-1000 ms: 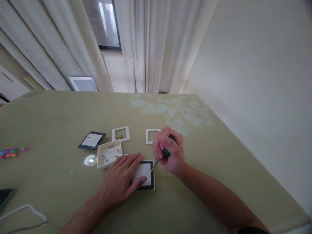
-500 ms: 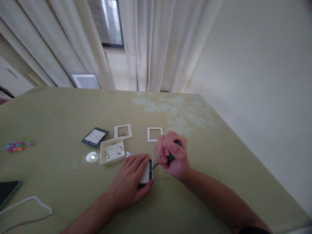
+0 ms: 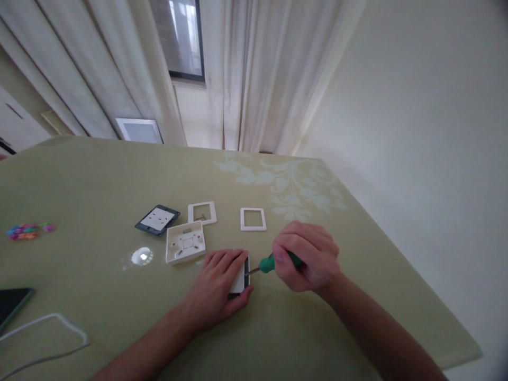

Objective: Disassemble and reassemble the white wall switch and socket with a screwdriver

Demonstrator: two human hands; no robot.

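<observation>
My left hand (image 3: 216,288) lies over a white switch panel with a dark frame (image 3: 240,279), fingers curled round it and pressing it on the green table (image 3: 99,180). My right hand (image 3: 307,256) is closed round a green-handled screwdriver (image 3: 266,264). Its metal tip touches the right edge of the switch panel. Most of the panel is hidden under my left hand.
Behind my left hand sit a white back box (image 3: 186,242), two white square frames (image 3: 202,212) (image 3: 253,219), and another dark-framed switch panel (image 3: 157,219). A shiny disc (image 3: 142,256) and coloured bits (image 3: 26,231) lie to the left, a white cable (image 3: 47,323) and dark device (image 3: 11,304) nearer. The table edge runs at right.
My right hand has drawn back to the right, so the green handle now shows and the screwdriver lies flatter. My left hand has closed further over the switch panel.
</observation>
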